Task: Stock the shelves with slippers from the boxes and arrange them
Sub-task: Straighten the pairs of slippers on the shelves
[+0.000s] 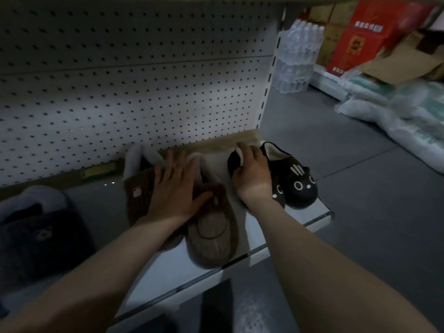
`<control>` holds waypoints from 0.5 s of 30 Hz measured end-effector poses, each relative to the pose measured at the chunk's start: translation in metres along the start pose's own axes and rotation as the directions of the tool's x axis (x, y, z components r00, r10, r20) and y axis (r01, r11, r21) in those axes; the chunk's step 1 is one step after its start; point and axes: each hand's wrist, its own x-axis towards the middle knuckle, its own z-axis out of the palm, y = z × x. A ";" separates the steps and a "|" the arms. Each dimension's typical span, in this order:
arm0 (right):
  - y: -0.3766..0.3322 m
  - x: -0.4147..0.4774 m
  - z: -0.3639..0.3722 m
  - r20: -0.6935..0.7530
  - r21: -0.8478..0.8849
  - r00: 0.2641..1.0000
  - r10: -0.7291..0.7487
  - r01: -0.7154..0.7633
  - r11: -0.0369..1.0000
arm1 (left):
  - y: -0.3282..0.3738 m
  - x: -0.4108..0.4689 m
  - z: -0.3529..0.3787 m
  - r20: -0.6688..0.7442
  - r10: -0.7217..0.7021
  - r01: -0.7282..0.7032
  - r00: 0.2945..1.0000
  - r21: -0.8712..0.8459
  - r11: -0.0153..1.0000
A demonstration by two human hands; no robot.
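— What is the left hand doing?
— The left hand (pixel 175 188) lies flat with its fingers spread on a pair of brown ribbed-knit slippers with pale fleece lining (pixel 213 239). Its thumb rests on the nearer slipper's collar. The pair lies side by side on the pale grey metal shelf (pixel 310 212), toes toward six o'clock.
— And the right hand?
— At three o'clock of the left, the right hand (pixel 252 176) curls fingers and thumb round the heel rim of a black cat-face slipper (pixel 234 159). The second black cat-face slipper (pixel 298 183) sits just beside it at three o'clock, by the shelf's end, showing white eyes, a nose and three stripes.
— Further out?
— At nine o'clock of the brown pair lies a dark fuzzy slipper with grey lining (pixel 40 231). At twelve stands the white pegboard back panel (pixel 144 92).
— Any writing?
— A small white patch on the farther brown slipper is too blurred to read. At one o'clock, on the grey floor (pixel 360 188), stand a shrink-wrapped pack of clear water bottles (pixel 298 56) and a red cardboard carton with white label strips (pixel 374 37); its characters are illegible.
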 end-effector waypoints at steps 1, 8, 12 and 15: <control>-0.009 -0.004 0.007 0.048 0.007 0.998 -0.033 0.033 0.999 | -0.013 -0.007 -0.001 -0.018 -0.041 0.041 0.999 -0.002 0.999; -0.040 -0.026 0.043 0.397 0.029 0.916 -0.056 0.049 0.998 | -0.077 -0.039 -0.001 0.032 -0.173 0.176 0.984 -0.094 0.980; -0.050 -0.037 0.047 0.447 -0.061 0.894 -0.035 0.070 0.996 | -0.093 -0.038 0.004 0.146 -0.166 0.190 0.975 -0.170 0.967; -0.051 -0.045 0.043 0.479 -0.101 0.876 -0.055 0.117 0.988 | -0.092 -0.037 -0.002 0.199 -0.164 0.206 0.966 -0.214 0.955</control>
